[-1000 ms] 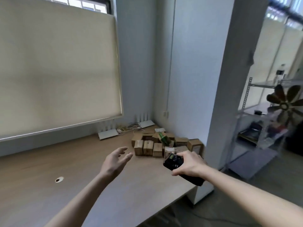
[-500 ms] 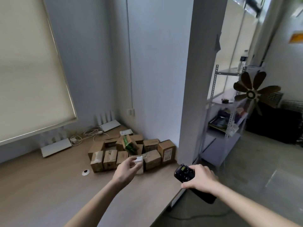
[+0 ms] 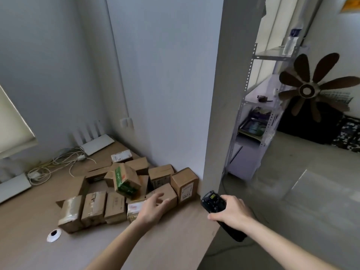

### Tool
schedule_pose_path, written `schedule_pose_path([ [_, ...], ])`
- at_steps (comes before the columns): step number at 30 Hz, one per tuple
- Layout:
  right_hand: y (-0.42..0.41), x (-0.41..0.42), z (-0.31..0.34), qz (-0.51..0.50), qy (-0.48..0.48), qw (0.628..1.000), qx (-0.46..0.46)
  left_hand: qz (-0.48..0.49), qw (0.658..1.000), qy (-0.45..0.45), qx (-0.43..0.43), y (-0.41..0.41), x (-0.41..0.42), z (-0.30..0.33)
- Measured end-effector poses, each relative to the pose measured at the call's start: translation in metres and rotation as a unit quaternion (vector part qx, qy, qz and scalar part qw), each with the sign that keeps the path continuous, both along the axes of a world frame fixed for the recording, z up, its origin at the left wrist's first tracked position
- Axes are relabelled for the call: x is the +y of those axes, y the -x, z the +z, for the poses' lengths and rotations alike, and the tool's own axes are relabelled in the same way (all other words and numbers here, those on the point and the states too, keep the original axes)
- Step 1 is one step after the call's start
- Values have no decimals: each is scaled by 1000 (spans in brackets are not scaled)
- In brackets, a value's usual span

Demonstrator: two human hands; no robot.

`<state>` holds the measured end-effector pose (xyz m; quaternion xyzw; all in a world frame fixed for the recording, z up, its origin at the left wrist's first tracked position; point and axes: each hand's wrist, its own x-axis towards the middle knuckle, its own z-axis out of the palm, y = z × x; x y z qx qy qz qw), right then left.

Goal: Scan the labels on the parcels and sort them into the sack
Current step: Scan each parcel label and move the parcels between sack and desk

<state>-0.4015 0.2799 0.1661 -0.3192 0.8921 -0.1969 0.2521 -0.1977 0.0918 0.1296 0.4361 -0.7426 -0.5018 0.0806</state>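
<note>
- Your left hand (image 3: 153, 208) reaches over the front of the parcel pile (image 3: 124, 190), fingers spread and relaxed; whether they touch the small parcel with the white label (image 3: 134, 208) beneath them cannot be told.
- Your right hand (image 3: 231, 211) grips the black handheld scanner (image 3: 214, 202), screen up, just off the desk (image 3: 175, 236) edge.
- The parcels sit in the desk's far corner against the wall.
- A green-printed carton (image 3: 124, 181) lies tilted on top.

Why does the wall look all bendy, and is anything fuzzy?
Head view: the wide lens bows the pillar and walls; the fan and shelf look soft, the parcels and scanner fairly clear; daylight glows behind the shelf.
</note>
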Motion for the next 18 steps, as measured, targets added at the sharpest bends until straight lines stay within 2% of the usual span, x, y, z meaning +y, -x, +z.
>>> schedule_pose_path([
  [9, 87, -106, -85, 44, -4, 996, -75, 58, 995, -49, -63, 97, -54, -73],
  [18, 135, -176, -151, 75, -2, 991, -109, 125, 985, -97, -62, 163, -97, -124],
])
